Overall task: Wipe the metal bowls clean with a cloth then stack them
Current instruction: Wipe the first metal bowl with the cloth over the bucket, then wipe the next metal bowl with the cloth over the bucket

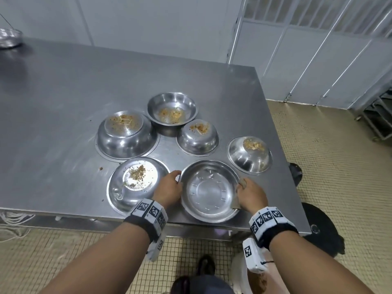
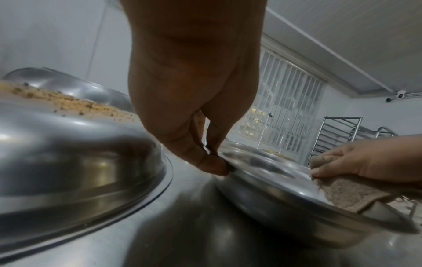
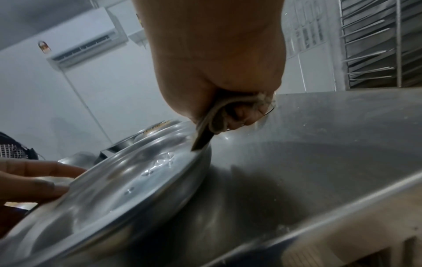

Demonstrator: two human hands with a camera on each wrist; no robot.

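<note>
Head view: clean bowl (image 1: 210, 190) upright at table (image 1: 63, 98) front edge | left hand (image 1: 168, 190) pinches its left rim | right hand (image 1: 251, 195), clutching cloth (image 1: 235, 205), grips right rim | dirty upturned bowl (image 1: 135, 185) just left, left hand nearer

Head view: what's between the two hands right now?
The upright, wiped-looking bowl: left hand grips its left rim, right hand holds the cloth on its right rim.

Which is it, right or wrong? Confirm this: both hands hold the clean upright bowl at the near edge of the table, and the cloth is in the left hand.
Wrong in one respect: the cloth is in the right hand, not the left hand. The left wrist view shows it pinched against the rim. The rest stands: both hands hold the clean upright bowl at the table near edge.
</note>
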